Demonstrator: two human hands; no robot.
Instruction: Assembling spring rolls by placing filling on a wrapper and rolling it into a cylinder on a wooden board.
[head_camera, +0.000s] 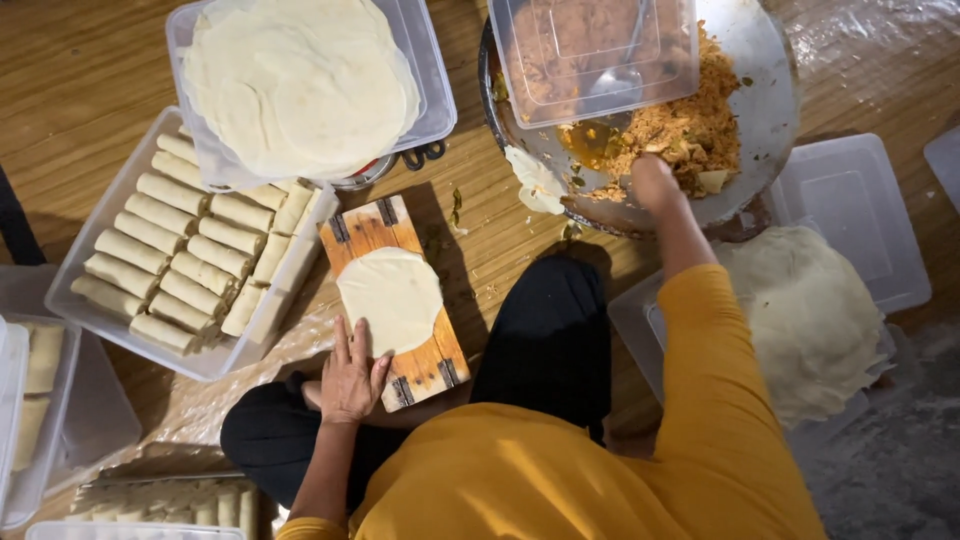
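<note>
Head view, looking straight down at a seated person. Sitting cross-legged on wood floor, wooden board (395, 300) just ahead of the knees. Left hand (352, 378) lying flat, fingers spread, pinning the board's near-left edge and touching the wrapper (390, 298); gripping nothing. Right hand (655, 180) reaching into the metal bowl (760, 90), fingers buried in the orange filling (690, 130); grip hidden, cannot tell how closed or whether any filling is held. Judging step: fetching filling, wrapper already laid out bare. Next move likely needing a portion carried back and set on the wrapper without dragging it off the board. Wrapper roughly oval, lying flat, long axis running along the board's length, near-right to far-left; board tilting the same way, far end pointing at the tray of rolls (190, 250). Lying nearby: wrapper stacks (300, 85) far left and near right (810, 320), clear tub (590, 55) sitting over the bowl.
</note>
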